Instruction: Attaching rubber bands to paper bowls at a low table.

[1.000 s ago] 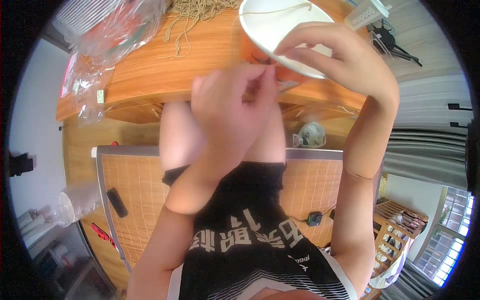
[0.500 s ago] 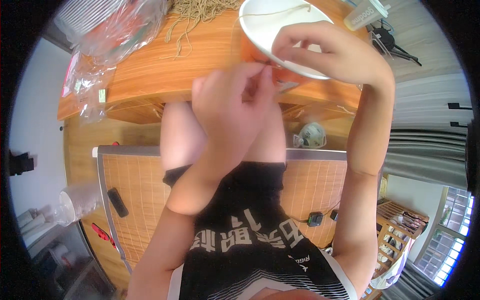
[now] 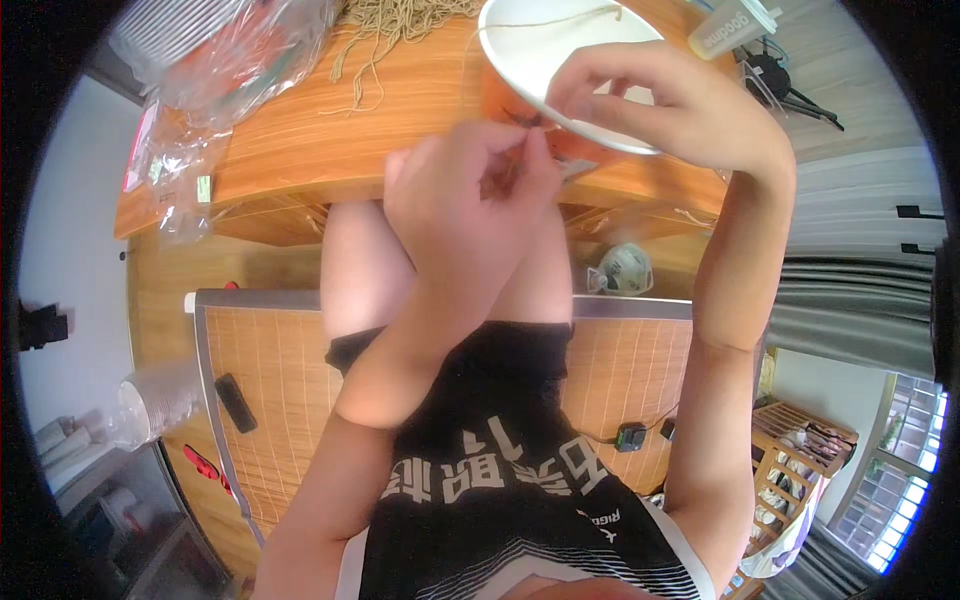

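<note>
Orange outside and white within, a bucket (image 3: 522, 65) stands on the wood-grained desk (image 3: 290, 140), its round mouth facing up. One tan cord (image 3: 575, 19) lies across that mouth, with what looks like a knot at its right-hand end, and at its other end it drops over the bucket's left side.

In front of the bucket, on its near left, is the left hand (image 3: 470, 195). Its thumb and forefinger are drawn into a narrow pinch beside the orange wall; blur keeps me from telling whether anything is between them. At the bucket's near right edge is the right hand (image 3: 680, 110), bent at the wrist over the rim, its fingers curled down and a gap showing between thumb and forefinger. I cannot tell whether their tips grip anything.

Left of the bucket lies a loose tangle of tan strands (image 3: 405, 20), a few trailing toward the near edge of the desk. Farther left is clear plastic wrapping (image 3: 250, 85) with something reddish inside. Right of the bucket are a lidded cup (image 3: 735, 28) and a black object (image 3: 770, 78). Below the bucket, under the desk, sits a pale bag (image 3: 627, 270).
</note>
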`<state>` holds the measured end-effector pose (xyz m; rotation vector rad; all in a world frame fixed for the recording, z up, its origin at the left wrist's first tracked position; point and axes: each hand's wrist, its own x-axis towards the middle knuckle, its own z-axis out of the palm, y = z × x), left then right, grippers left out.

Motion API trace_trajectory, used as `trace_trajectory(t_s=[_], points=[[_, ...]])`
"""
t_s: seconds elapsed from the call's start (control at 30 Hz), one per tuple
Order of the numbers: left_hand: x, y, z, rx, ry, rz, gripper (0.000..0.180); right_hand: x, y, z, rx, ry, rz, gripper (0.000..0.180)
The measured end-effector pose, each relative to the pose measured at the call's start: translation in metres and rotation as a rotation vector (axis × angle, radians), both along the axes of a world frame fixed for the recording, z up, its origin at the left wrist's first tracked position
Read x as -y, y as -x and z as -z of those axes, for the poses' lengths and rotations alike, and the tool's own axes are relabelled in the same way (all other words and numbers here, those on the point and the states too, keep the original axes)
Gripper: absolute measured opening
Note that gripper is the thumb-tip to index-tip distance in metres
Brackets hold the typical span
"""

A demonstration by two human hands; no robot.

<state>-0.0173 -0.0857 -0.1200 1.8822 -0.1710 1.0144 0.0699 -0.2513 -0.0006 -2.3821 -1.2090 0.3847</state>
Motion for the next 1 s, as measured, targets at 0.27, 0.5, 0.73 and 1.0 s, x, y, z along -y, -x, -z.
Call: trace_trajectory(t_s=[0.27, 0.5, 0.73, 1.0], points=[[-0.001, -0.005, 0.005, 0.093, -0.031, -0.001, 0.014, 0.002, 0.000, -0.001, -0.039, -0.017, 0.002, 0.014], [0.003, -0.005, 0.009, 0.018, 0.015, 0.027, 0.010, -0.002, -0.002, -0.001, -0.035, 0.024, -0.042, 0.013], [-0.010, 0.004, -0.003, 0.022, -0.296, -0.020, 0.012, 0.004, 0.002, -0.005, 0.207, -0.108, 0.145, 0.011], [-0.022, 0.006, 0.011, 0.135, -0.399, 0.142, 0.013, -0.037, 0.081, 0.019, 0.884, -0.022, 0.470, 0.007]])
